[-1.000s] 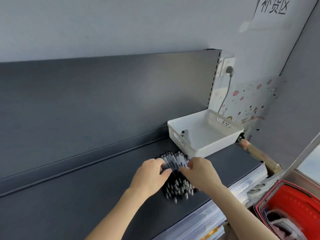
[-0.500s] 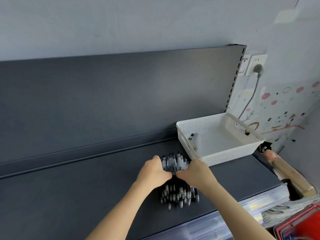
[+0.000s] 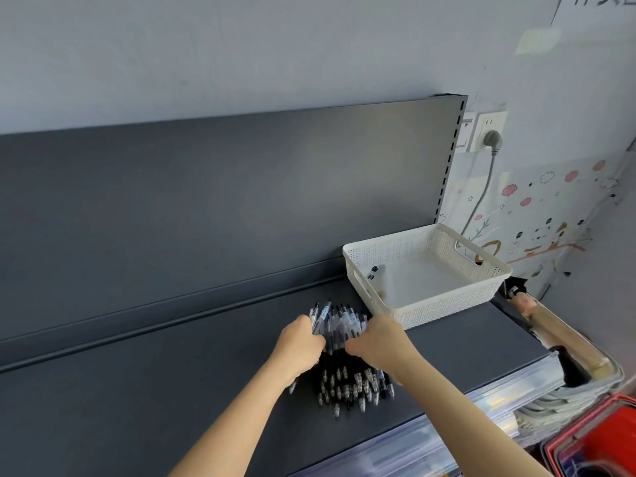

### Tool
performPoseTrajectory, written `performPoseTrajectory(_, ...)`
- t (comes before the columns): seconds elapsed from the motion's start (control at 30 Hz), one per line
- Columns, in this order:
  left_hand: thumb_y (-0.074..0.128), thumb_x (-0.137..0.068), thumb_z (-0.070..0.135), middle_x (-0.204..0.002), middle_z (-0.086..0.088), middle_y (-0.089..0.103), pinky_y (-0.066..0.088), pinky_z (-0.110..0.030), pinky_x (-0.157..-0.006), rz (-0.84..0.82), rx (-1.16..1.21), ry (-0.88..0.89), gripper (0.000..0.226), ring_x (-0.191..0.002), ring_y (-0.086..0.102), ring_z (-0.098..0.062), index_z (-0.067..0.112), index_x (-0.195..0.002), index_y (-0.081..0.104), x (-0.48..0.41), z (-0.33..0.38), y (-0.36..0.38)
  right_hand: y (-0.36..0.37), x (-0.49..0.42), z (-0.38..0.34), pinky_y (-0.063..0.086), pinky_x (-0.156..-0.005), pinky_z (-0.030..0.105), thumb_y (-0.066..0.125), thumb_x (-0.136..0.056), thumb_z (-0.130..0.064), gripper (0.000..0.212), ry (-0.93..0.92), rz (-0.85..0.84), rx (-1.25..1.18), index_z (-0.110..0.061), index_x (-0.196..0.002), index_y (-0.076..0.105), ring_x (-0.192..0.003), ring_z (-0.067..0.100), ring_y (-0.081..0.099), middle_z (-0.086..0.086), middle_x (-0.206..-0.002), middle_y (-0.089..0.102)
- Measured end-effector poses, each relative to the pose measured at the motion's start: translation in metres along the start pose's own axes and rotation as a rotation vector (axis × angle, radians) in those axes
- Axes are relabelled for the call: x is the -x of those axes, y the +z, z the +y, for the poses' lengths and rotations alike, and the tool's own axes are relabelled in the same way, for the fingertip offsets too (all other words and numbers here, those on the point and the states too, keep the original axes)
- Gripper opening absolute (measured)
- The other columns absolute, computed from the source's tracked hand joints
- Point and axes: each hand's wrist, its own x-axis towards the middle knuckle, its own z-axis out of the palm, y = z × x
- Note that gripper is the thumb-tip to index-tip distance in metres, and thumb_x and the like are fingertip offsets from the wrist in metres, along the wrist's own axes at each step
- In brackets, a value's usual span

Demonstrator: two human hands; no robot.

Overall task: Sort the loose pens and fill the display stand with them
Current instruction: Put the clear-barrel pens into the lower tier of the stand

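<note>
Head view: we clasp the pens (image 3: pixel 347 380) lying on the dark shelf (image 3: pixel 172 390), left hand (image 3: pixel 299 346) at nine o'clock, right hand (image 3: pixel 378 342) at three, fingers curled round the barrels, probably to square the bundle, white basket (image 3: pixel 430 311) just beside at one o'clock.

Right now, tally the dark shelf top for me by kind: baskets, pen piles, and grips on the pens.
White perforated basket: 1
Pen pile: 1
Grips holding the pile: 2, left hand, right hand
Total: 4
</note>
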Motion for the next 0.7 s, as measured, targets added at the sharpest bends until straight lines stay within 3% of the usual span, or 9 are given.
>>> performPoseTrajectory(0.1,0.042,-0.092,0.005,-0.078,-0.005,0.040,0.030,-0.031,-0.053,0.020,-0.038,0.002,0.019,-0.061,0.036,-0.018,0.014,-0.077,0.033,-0.001,-0.005,0.000,0.005,0.002,-0.006,0.021,-0.042,0.021,0.061,-0.075,-0.013,0.044,-0.064,0.023,0.132,-0.014,-0.054,0.022,-0.041,0.015,0.022,-0.001,-0.048,0.023)
performPoseTrajectory(0.27,0.041,-0.093,0.006,-0.076,-0.004,0.038,0.027,-0.030,-0.052,0.044,-0.011,-0.011,0.021,-0.058,0.032,-0.015,0.015,-0.077,0.032,0.001,-0.011,-0.003,0.009,0.006,-0.012,0.019,-0.041,0.022,0.058,-0.075,-0.010,0.041,-0.109,0.029,0.234,-0.014,-0.056,0.023,-0.045,0.015,0.022,-0.001,-0.052,0.023)
performPoseTrajectory(0.47,0.048,-0.098,0.026,-0.068,0.000,0.035,0.028,-0.032,-0.056,0.102,0.015,0.011,0.031,-0.056,0.030,-0.015,0.015,-0.074,0.031,0.003,-0.020,-0.008,0.010,0.003,-0.015,0.020,-0.042,0.023,0.059,-0.076,-0.012,0.039,-0.114,0.013,0.272,-0.014,-0.058,0.024,-0.046,0.015,0.023,-0.001,-0.054,0.025)
performPoseTrajectory(0.7,0.046,-0.098,0.027,-0.070,-0.002,0.032,0.025,-0.032,-0.053,0.112,0.176,-0.034,0.031,-0.057,0.028,-0.016,0.015,-0.076,0.029,0.004,-0.028,-0.009,0.012,-0.006,-0.017,0.028,-0.043,0.023,0.070,-0.079,-0.033,0.051,-0.128,0.005,0.247,-0.015,-0.055,0.029,-0.043,0.014,0.032,-0.003,-0.049,0.032)
